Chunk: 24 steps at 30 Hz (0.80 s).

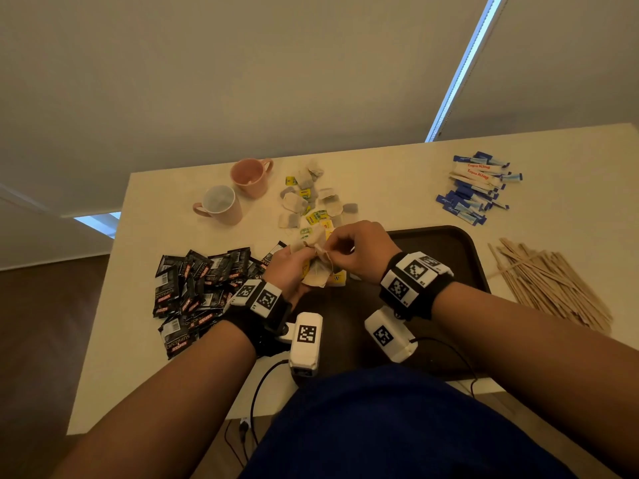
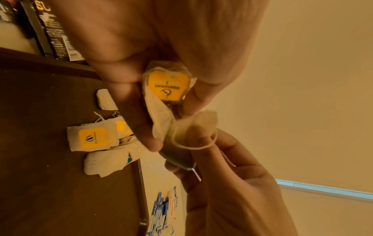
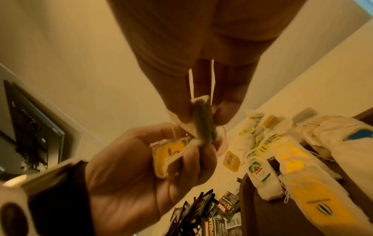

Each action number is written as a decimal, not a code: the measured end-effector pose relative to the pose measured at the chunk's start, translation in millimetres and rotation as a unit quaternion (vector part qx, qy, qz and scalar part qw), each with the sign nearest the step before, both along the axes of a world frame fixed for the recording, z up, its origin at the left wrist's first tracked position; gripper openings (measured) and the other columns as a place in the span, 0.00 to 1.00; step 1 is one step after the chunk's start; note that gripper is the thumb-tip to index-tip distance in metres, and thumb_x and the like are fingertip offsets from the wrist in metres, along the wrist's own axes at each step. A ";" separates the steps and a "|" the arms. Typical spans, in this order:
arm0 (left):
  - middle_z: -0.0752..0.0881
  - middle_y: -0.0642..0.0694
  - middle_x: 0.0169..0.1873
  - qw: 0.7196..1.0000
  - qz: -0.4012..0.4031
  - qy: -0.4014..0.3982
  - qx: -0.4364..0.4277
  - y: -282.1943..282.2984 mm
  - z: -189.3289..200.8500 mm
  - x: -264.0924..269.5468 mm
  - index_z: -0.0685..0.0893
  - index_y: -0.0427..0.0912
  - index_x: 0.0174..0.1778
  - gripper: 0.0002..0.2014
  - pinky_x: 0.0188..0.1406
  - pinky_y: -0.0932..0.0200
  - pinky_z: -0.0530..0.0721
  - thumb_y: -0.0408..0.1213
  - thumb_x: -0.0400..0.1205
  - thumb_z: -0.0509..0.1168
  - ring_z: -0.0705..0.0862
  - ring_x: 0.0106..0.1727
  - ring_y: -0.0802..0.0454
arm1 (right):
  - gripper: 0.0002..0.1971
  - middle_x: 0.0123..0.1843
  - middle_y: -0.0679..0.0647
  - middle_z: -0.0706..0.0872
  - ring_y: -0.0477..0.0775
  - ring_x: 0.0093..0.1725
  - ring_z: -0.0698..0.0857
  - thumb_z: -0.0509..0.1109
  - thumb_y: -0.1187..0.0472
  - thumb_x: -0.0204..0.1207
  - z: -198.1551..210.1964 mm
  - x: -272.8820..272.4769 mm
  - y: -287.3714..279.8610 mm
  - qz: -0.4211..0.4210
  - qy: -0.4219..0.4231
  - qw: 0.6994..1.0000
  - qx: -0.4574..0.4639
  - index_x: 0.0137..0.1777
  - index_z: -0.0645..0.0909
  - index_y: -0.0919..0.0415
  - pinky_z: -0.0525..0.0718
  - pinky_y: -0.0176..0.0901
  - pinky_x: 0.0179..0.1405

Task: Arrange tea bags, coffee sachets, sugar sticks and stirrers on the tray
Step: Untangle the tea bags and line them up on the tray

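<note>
Both hands meet above the far left corner of the dark brown tray (image 1: 460, 257). My left hand (image 1: 290, 267) grips a tea bag with a yellow tag (image 2: 168, 86), also seen from the right wrist (image 3: 167, 159). My right hand (image 1: 349, 247) pinches a second tea bag (image 3: 203, 121) and its white string (image 2: 193, 146). A few tea bags (image 2: 92, 138) lie on the tray under the hands. More tea bags (image 1: 311, 202) are heaped behind on the table. Black coffee sachets (image 1: 200, 288) lie left, blue-and-white sugar sticks (image 1: 477, 188) far right, wooden stirrers (image 1: 553, 288) right of the tray.
Two pink mugs (image 1: 221, 205) (image 1: 250, 176) stand at the back left of the cream table (image 1: 397, 174). Camera cables (image 1: 256, 402) hang over the near edge by my body. The wall runs close behind the table.
</note>
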<state>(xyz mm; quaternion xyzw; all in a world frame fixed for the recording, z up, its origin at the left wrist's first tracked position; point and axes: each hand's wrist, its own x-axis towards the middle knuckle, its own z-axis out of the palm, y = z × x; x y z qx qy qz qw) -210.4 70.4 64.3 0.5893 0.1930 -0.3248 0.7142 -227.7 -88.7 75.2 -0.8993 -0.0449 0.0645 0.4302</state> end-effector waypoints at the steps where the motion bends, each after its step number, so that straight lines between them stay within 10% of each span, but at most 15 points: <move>1: 0.90 0.34 0.50 1.000 0.003 0.001 -0.008 -0.4 1.4 0.2 0.84 0.32 0.63 0.13 0.27 0.55 0.88 0.29 0.84 0.64 0.91 0.38 0.45 | 0.04 0.42 0.50 0.90 0.46 0.40 0.85 0.77 0.61 0.73 -0.2 -0.3 2.1 0.004 0.001 1.000 -0.006 0.46 0.91 0.57 0.83 0.36 0.43; 8: 0.91 0.36 0.49 1.000 -0.001 0.014 -0.011 -0.2 2.0 2.7 0.86 0.36 0.58 0.10 0.31 0.53 0.88 0.31 0.84 0.62 0.92 0.44 0.45 | 0.06 0.41 0.47 0.88 0.44 0.40 0.84 0.75 0.56 0.76 -0.8 1.4 8.8 0.073 0.017 0.996 -0.044 0.48 0.92 0.55 0.78 0.35 0.38; 17: 0.87 0.38 0.44 0.996 -0.060 -0.053 0.043 3.4 -1.8 9.0 0.83 0.39 0.51 0.05 0.25 0.57 0.87 0.28 0.85 0.62 0.87 0.40 0.45 | 0.14 0.40 0.51 0.89 0.51 0.38 0.89 0.70 0.45 0.78 -4.7 24.2 -13.1 -0.088 0.122 0.986 0.071 0.47 0.87 0.56 0.91 0.55 0.43; 24: 0.87 0.38 0.46 0.985 -0.148 -0.071 0.059 9.8 -5.8 10.2 0.84 0.41 0.51 0.05 0.38 0.53 0.87 0.28 0.84 0.65 0.87 0.45 0.45 | 0.03 0.39 0.58 0.90 0.45 0.34 0.88 0.76 0.63 0.76 0.5 26.2 -21.6 -0.078 0.116 0.972 0.188 0.44 0.88 0.63 0.89 0.44 0.37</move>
